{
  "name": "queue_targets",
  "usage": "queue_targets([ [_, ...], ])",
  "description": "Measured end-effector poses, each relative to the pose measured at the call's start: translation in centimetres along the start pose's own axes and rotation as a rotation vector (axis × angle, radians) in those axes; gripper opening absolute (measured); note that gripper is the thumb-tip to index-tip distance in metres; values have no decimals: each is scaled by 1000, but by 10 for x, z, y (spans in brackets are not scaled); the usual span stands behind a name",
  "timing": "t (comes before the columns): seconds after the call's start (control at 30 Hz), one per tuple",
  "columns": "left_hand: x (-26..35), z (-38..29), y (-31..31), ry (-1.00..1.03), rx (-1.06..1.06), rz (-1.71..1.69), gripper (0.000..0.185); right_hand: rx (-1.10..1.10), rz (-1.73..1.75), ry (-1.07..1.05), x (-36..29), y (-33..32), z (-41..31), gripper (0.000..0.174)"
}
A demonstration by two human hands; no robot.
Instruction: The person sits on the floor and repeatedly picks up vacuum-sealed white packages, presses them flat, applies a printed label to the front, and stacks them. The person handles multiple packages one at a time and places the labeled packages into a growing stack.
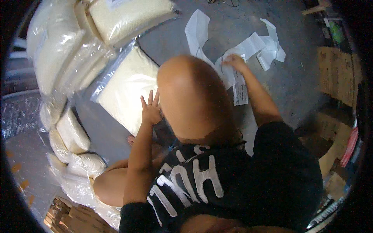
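My left hand (151, 111) lies spread on the lower right part of a clear plastic bag of pale yellow powder (125, 90), which rests flat on the floor beside my raised knee. Beyond the knee, my right hand (234, 62) is at a long strip of white labels (226, 70); its fingers are bent and blurred, and whether they grip the strip cannot be told. A printed white label (240, 92) hangs from the strip below that hand. More of the strip (253, 43) trails in folds over the grey floor.
Large filled plastic bags (55, 52) are heaped at the left, and another (131, 17) lies at the top. Smaller filled bags (72, 131) run down the left side. Cardboard boxes (338, 75) stand at the right, with more cardboard (84, 220) at the lower left.
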State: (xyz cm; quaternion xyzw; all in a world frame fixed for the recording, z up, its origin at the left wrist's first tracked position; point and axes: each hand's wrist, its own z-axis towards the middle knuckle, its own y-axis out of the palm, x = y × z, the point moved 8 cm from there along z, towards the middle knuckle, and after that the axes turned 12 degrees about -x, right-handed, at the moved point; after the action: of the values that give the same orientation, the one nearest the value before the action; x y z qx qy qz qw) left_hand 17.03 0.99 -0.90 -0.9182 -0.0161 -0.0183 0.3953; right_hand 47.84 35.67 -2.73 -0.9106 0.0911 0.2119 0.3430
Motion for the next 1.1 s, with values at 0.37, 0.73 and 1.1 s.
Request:
queue_targets([
  [0.37,-71,-38,-369,145,941,-1035,35,484,-221,79,1,72,-65,51],
  [0.73,190,28,-371,391,419,-343,79,34,1302,-430,-79,-63,-114,28],
  [1.1,124,37,-417,474,618,-981,39,305,857,-785,-73,-178,-183,37],
])
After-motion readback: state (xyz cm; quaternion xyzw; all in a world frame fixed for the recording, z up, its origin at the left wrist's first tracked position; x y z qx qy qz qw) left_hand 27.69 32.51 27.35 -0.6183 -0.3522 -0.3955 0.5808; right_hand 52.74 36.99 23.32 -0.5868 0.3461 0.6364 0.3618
